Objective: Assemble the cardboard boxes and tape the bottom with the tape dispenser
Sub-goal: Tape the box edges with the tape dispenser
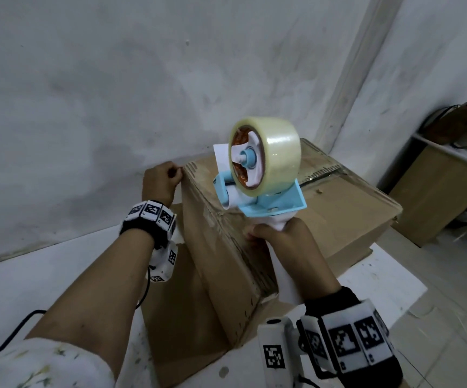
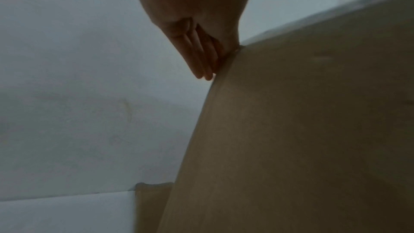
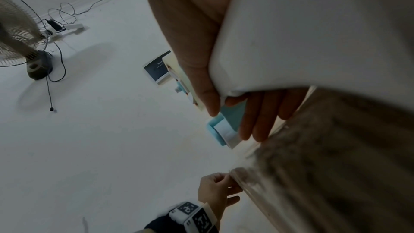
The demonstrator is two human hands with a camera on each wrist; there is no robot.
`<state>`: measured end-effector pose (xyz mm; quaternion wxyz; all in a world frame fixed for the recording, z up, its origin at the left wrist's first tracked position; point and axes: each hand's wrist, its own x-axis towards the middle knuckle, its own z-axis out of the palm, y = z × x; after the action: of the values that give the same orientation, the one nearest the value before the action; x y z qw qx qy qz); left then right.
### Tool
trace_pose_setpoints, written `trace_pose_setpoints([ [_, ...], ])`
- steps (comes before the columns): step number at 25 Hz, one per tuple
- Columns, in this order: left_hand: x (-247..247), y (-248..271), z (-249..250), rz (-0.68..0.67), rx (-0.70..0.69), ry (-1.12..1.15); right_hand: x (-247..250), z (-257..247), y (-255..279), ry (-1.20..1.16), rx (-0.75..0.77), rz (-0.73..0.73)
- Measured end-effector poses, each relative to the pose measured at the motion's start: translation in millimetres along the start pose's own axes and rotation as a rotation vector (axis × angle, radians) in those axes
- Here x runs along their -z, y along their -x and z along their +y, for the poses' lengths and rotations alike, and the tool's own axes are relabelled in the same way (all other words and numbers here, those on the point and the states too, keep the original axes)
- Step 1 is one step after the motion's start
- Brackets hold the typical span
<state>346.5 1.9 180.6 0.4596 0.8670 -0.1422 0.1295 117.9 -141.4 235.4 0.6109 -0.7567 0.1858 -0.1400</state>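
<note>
Gripping the white handle, the right hand point(image 1: 278, 239) holds the dispenser point(image 1: 257, 175) up off the box point(image 1: 226, 247) in the head view, roll uppermost and its roller end just above the top edge; the box stands on the floor with a second box point(image 1: 347, 217) touching it behind. The left hand point(image 1: 161, 182) sits at the box's far top corner, fingers curled, apparently pinching something thin there, though what it pinches cannot be made out. If that is a tape end, it may peel off when the dispenser pulls, since it seems only pinched down. From the left wrist, fingers point(image 2: 201, 58) lie straight against the box's edge point(image 2: 220, 77), so the hold looks light; the box could slide or tip under a firm stroke. From the right wrist, fingers point(image 3: 255, 121) wrap the handle, which fills much of the picture, and the tape's path is hidden; a slack strip may wrinkle.
</note>
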Motion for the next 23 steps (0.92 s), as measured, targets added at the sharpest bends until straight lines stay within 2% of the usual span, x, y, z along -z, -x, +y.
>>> trace_pose_setpoints([
  [2, -3, 6, 10, 0.083, -0.018, -0.144, 0, 0, -1, 0.013, -0.002, 0.021],
  [4, -6, 13, 15, 0.072, -0.016, -0.218, 0, -1, 0, 0.023, -0.005, 0.024],
  [6, -11, 28, 16, -0.016, -0.011, -0.216, 1, -1, -2, 0.023, -0.01, 0.022],
  [8, -12, 48, 17, -0.121, -0.004, -0.092, 1, 0, -2, 0.015, -0.006, 0.015],
  [11, -10, 59, 29, -0.156, -0.013, 0.093, -1, -2, 0, 0.047, 0.012, 0.026],
  [15, -6, 48, 47, -0.371, -0.043, -0.164, -4, 0, -1, 0.019, 0.022, 0.046],
  [19, -3, 67, 48, -0.361, -0.129, -0.278, -3, -2, -1, 0.036, -0.025, 0.038],
  [23, -9, 118, 58, -0.379, -0.102, -0.137, -5, -4, 0, 0.068, -0.025, 0.026],
])
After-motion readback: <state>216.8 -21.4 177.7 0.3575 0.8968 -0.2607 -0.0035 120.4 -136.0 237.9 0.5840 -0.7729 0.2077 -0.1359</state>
